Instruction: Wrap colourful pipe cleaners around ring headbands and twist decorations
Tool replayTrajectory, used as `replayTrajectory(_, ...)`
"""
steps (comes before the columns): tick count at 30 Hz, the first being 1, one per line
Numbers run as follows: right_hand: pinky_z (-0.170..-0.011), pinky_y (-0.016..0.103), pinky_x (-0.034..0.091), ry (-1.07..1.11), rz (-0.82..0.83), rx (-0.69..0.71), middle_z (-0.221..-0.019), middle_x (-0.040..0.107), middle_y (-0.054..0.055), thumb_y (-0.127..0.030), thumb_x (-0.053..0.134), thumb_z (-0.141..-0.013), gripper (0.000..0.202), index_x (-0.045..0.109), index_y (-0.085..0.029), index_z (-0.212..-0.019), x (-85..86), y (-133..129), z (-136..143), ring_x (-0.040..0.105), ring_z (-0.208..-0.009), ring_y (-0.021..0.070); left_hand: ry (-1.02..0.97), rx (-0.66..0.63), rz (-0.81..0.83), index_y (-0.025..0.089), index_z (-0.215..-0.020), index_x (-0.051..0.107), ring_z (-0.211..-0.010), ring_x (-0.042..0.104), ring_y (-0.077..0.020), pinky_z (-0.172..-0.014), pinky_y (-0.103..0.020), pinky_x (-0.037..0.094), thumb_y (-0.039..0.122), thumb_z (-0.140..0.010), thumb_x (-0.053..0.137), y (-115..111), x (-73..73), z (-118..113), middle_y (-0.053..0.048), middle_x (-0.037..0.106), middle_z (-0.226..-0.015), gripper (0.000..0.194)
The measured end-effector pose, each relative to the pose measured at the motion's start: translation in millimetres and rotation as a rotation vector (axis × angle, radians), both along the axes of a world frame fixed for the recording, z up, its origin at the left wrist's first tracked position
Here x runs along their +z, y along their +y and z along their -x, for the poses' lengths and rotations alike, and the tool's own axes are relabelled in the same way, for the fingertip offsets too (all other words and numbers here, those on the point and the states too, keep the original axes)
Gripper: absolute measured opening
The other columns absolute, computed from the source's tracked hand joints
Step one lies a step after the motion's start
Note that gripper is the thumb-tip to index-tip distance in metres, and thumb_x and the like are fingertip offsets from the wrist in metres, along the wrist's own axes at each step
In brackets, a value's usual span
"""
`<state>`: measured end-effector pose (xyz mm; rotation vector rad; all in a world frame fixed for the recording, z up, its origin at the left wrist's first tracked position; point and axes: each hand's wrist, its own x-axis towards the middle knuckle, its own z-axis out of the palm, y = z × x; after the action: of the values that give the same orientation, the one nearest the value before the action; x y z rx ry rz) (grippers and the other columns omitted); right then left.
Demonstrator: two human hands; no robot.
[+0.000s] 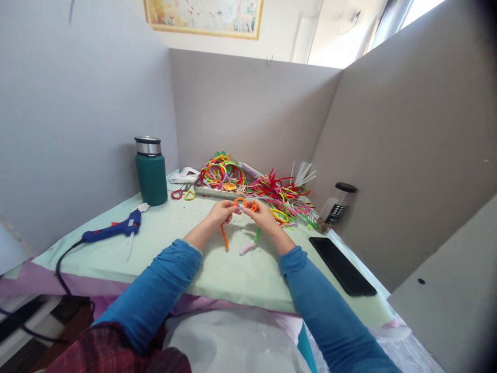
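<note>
Centrally, to the right of the tall dark-green bottle [151, 173] with its silvery neck and black-rimmed lid, a small fuzzy orange ring [240, 200] stood up between the person's two hands, above the pale-green table cover [233, 274]. The left hand [222, 212] pinched the ring's near side between thumb and fingers; the right hand [262, 213] pinched it from the opposite side, the fingertips of both nearly meeting at a lilac bit at its base. An orange curl [254, 207] showed at the right fingers. Beneath the left hand hung a fuzzy orange length [224, 238], and beneath the right a bent green and pale-pink one [250, 243]; how these joined the ring could not be told.

Beyond the hands, also right of the bottle, a shallow metal tray [219, 194] held a tangle of soft, bright, looped stems [222, 171]. Beside it spread a bristly heap of red, pink, green and white stems [277, 191]. Nearer than the bottle lay a smooth blue plastic glue gun [112, 231] with a black cord. Far to the bottle's right were a flat, black rectangular slab [342, 265] and a clear container [337, 206] with a black lid, tilted.
</note>
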<state>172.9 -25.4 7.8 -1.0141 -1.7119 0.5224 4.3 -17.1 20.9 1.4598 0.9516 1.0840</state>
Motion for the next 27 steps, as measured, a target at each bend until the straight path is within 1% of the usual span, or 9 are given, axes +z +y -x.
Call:
replayTrajectory(2,-0.070,0.027,0.041,0.016,-0.005,-0.023,-0.080,0.062,0.001,-0.037,0.059,-0.077,0.020,0.062,-0.018,-0.082,1.4,0.6,-1.1,0.054,-0.074,0.0155,0.011,-0.008,-0.001,0.012,-0.079,0.060,-0.035,0.035,-0.0012,-0.035,-0.018,0.022,0.028,-0.075,0.064,-0.9,0.2,-0.5,-0.003,0.068,-0.072,0.017)
replayTrajectory(4,-0.072,0.029,0.041,0.011,0.005,-0.032,-0.080,0.062,0.002,-0.034,0.057,-0.076,0.016,0.063,-0.019,-0.078,2.4,0.5,-1.7,0.054,-0.077,0.0170,0.026,-0.013,-0.007,0.012,-0.079,0.060,-0.035,0.034,-0.0010,-0.035,-0.018,0.021,0.027,-0.076,0.062,0.1,-1.4,-0.9,-0.004,0.068,-0.074,0.016)
replayTrajectory(9,-0.081,0.033,0.041,-0.050,-0.028,0.052,-0.086,0.065,0.003,-0.025,0.053,-0.073,0.012,0.064,-0.020,-0.071,5.7,-2.1,-1.8,0.055,-0.085,0.0197,0.031,0.003,-0.013,0.012,-0.079,0.059,-0.033,0.032,-0.0009,-0.034,-0.019,0.019,0.027,-0.075,0.061,4.9,-6.4,-1.4,-0.003,0.068,-0.074,0.015)
replayTrajectory(12,-0.081,0.033,0.041,-0.081,-0.058,0.048,-0.085,0.064,0.004,-0.023,0.054,-0.072,0.010,0.063,-0.020,-0.069,6.2,-2.8,-1.6,0.055,-0.084,0.0198,0.036,0.001,0.000,0.012,-0.079,0.059,-0.033,0.031,-0.0011,-0.034,-0.020,0.019,0.028,-0.075,0.063,5.3,-6.8,-1.8,-0.002,0.067,-0.071,0.017)
replayTrajectory(16,-0.071,0.030,0.041,-0.074,-0.041,-0.040,-0.081,0.062,0.002,-0.025,0.056,-0.071,0.008,0.060,-0.020,-0.076,2.1,-1.9,-0.5,0.053,-0.074,0.0175,0.022,0.010,0.023,0.013,-0.080,0.060,-0.033,0.029,-0.0010,-0.034,-0.020,0.017,0.030,-0.073,0.065,3.0,-4.8,-3.4,0.000,0.066,-0.069,0.019)
replayTrajectory(19,-0.063,0.027,0.039,-0.044,-0.012,-0.097,-0.079,0.060,0.000,-0.027,0.058,-0.070,0.016,0.056,-0.020,-0.085,-2.6,0.2,0.3,0.051,-0.065,0.0145,-0.015,0.009,0.040,0.014,-0.081,0.058,-0.033,0.027,-0.0012,-0.035,-0.020,0.016,0.028,-0.074,0.064,0.9,-2.7,-5.0,0.001,0.065,-0.067,0.017)
replayTrajectory(21,-0.059,0.026,0.039,-0.027,0.015,-0.114,-0.076,0.058,-0.001,-0.030,0.058,-0.071,0.020,0.054,-0.020,-0.087,-5.4,1.7,0.4,0.050,-0.063,0.0138,-0.043,0.025,0.038,0.014,-0.081,0.057,-0.033,0.026,-0.0011,-0.035,-0.020,0.015,0.027,-0.074,0.064,-0.2,-1.8,-5.8,0.002,0.064,-0.067,0.016)
replayTrajectory(23,-0.055,0.025,0.038,-0.021,0.068,-0.091,-0.071,0.057,-0.002,-0.032,0.058,-0.072,0.018,0.052,-0.020,-0.085,-7.1,2.4,0.5,0.050,-0.060,0.0133,-0.057,0.038,0.029,0.014,-0.080,0.057,-0.033,0.025,-0.0011,-0.035,-0.020,0.015,0.026,-0.074,0.063,-1.0,-1.5,-6.2,0.002,0.062,-0.064,0.015)
replayTrajectory(27,-0.046,0.022,0.034,-0.007,0.212,0.009,-0.061,0.056,-0.003,-0.034,0.055,-0.075,0.015,0.049,-0.021,-0.077,-5.2,-0.4,1.8,0.047,-0.049,0.0109,-0.061,0.047,0.020,0.014,-0.079,0.057,-0.033,0.024,-0.0012,-0.035,-0.020,0.014,0.025,-0.074,0.062,-1.4,-1.8,-6.6,0.003,0.060,-0.061,0.014)
